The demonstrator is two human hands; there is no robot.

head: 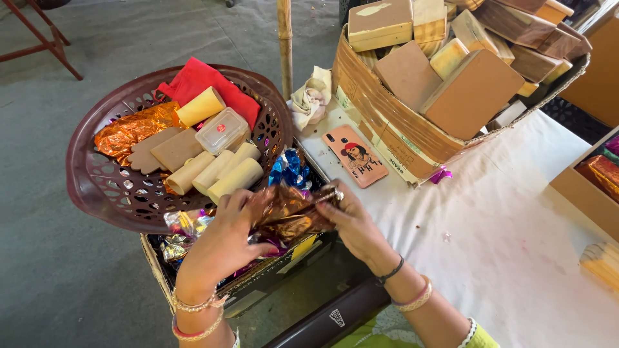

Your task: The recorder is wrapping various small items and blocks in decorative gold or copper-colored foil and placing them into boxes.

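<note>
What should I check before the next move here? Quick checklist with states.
1. Both hands on the bronze foil wrapper: left hand, right hand - ok.
2. What the foil encloses: cannot tell.
3. Cream cylinders within reach in the maroon basket: ok.
4. Basket fully supported on the box of foil scraps: not ok, it overhangs.
5. Phone apart from the hands: ok.

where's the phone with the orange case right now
In the head view, the flat orange-cased phone lies on the white cloth-covered table, right of centre, against the big cardboard box of wooden blocks and just above the right hand.
</note>
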